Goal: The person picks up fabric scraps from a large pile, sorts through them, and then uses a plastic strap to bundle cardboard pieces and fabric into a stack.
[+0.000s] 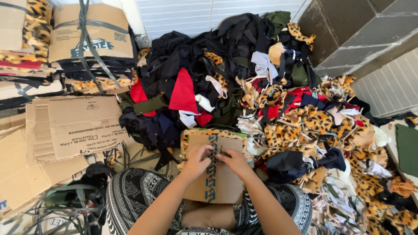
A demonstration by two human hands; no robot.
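A brown cardboard sheet (224,180) rests on my lap over a stack of leopard-print fabric (196,134). A patterned strap (212,174) runs down the cardboard's middle. My left hand (198,160) and my right hand (235,161) meet at the strap near the cardboard's upper part. Both pinch the strap where it crosses a dark band; the fingertips are partly hidden by each other.
A big heap of fabric scraps, black, red and leopard-print (244,82), lies ahead and to the right. Flattened cardboard boxes (74,128) and tied bundles (89,39) sit at left. Loose green straps (74,204) lie by my left knee. A grey block wall (361,30) rises at the back right.
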